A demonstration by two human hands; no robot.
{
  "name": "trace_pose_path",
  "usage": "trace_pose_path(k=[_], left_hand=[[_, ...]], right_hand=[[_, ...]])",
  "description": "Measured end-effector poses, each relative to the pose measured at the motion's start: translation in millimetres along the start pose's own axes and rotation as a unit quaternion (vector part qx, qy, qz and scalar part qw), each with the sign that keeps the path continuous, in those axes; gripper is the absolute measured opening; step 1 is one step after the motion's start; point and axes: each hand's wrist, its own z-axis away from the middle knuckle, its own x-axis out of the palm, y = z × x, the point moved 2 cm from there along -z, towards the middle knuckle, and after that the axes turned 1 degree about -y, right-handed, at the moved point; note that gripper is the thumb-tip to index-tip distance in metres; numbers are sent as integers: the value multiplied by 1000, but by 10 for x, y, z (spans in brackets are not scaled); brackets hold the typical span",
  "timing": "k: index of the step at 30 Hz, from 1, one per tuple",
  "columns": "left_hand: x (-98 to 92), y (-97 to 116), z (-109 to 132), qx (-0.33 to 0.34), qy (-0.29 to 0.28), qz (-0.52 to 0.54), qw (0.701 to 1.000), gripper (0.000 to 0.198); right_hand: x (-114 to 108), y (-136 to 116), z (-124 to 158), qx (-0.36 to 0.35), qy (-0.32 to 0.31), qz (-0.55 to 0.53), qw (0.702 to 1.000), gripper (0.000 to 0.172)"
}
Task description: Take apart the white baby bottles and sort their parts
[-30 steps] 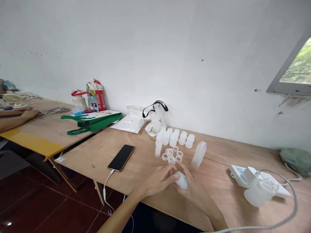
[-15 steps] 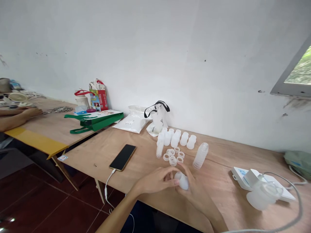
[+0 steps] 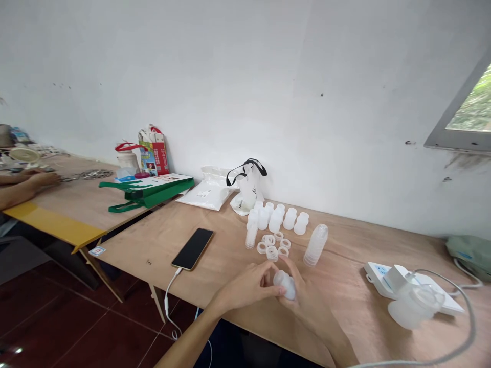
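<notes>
Between my two hands sits a small translucent white bottle (image 3: pixel 284 284), tilted, with its neck toward the upper left. My left hand (image 3: pixel 255 283) has its thumb and fingers closed around the neck end. The bottle's body is wrapped by my right hand (image 3: pixel 301 291), whose index finger reaches forward over it. Just beyond my fingertips lie several clear plastic rings (image 3: pixel 272 252). Behind those stand several similar white bottles (image 3: pixel 276 220). A stack of nested clear caps (image 3: pixel 316 246) is to the right, and a shorter clear stack (image 3: pixel 250 237) is to the left.
A phone (image 3: pixel 193 248) with a charging cable lies on the left. At right are a power strip (image 3: pixel 378 278) and a translucent container (image 3: pixel 410 309). White bags (image 3: pixel 207 191) and a green bag (image 3: pixel 157 191) rest near the wall. Another person's hand (image 3: pixel 46 179) is at the far table.
The view has shifted very slightly. Both my hands stay on the bottle, with its tilt and my finger positions nearly the same.
</notes>
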Motion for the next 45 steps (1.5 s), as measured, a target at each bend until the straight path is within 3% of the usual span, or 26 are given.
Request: trace_pose_path(k=[5,11,16,18,22,25,29,31,34,35,38,45], left_hand=[[-35,-74,2,-29,4,5,1000,46],[-8,-19,-20,18,14,35,999,47],[-69,-129,-87,-32,146,44,988,46],[-89,-241,-121,-50,166,28,984,50],[-20,-508,-212,-65,135,-52,987,46],[78,-672,-266,-83,100,-114,985,46],[140,-782,-287,-79,124,-120,982,62],[156,-807,-294,-61,136,-87,985,60],[179,-826,-314,-44,143,-57,987,41],[182,-825,-320,-42,145,-59,987,35],[179,-792,-326,-37,139,-79,986,22],[130,-664,-289,-40,125,-130,983,10]], right_hand=[[-16,0,-22,-1,-13,-28,1000,71],[67,17,-26,7,-31,-25,999,72],[31,28,-13,-24,34,-51,998,69],[7,26,14,-43,60,-68,995,61],[7,17,58,-2,102,-122,987,40],[-34,-9,11,9,141,-147,979,41],[-265,-47,-250,-65,203,-64,975,39],[-411,-31,-464,-72,221,-19,972,42],[-540,23,-843,-55,168,90,980,49],[-543,46,-969,-45,128,143,980,47],[-492,118,-1284,-12,89,191,977,34],[-264,301,-1632,84,79,241,964,33]])
